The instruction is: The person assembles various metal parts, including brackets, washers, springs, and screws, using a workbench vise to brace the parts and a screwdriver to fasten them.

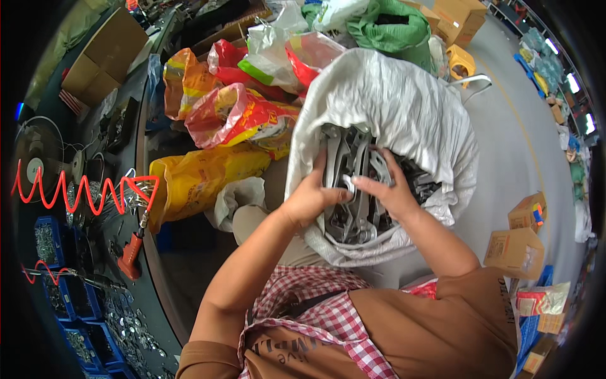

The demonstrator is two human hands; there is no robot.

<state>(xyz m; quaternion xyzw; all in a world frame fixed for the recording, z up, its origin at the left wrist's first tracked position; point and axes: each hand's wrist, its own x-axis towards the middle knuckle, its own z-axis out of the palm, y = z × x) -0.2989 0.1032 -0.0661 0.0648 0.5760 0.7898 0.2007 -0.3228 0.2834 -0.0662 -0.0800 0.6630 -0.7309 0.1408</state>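
Note:
A large white woven sack stands in front of me with its mouth rolled back. Inside lie many grey metal brackets, flat and cut with openings. My left hand reaches in at the left side of the bunch, fingers down behind the pieces and thumb across the front. From the right, my right hand closes round the same bunch, its thumb pointing toward the left one. Between them the brackets are pressed together. Most of the fingertips are hidden among the metal.
To the left, a dark workbench carries a red-handled power screwdriver on a coiled red hose, blue bins and loose metal parts. Plastic bags crowd the sack's left; a green sack stands behind. Cardboard boxes sit at right.

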